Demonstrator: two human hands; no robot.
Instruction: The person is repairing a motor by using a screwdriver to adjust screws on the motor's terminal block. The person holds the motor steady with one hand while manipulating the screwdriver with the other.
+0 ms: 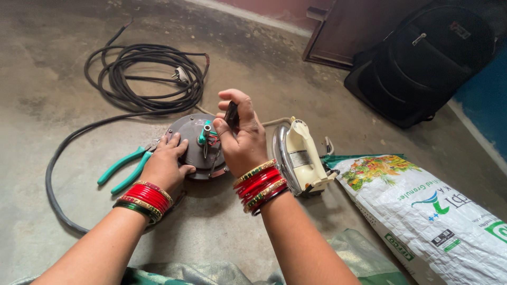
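Pinching a small dark flat part (231, 114) between thumb and forefinger, my right hand (242, 138) hovers over the round grey appliance base (191, 138). My left hand (166, 164) lies flat on that base, fingers (171, 141) spread. The base sits on the bare concrete floor (47, 68), wires and a teal piece at its centre. Green-handled pliers (125, 168) lie left, a cream iron (299, 157) right, coiled black cable (142, 74) beyond.

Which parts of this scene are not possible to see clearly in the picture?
- Small dark object, head view: mostly wrapped by the right hand; kind unclear.
- Round device: near edge covered by both hands; wiring too small.
- Pliers: jaws behind the left hand.
- Printed sack: cut off by the right edge.
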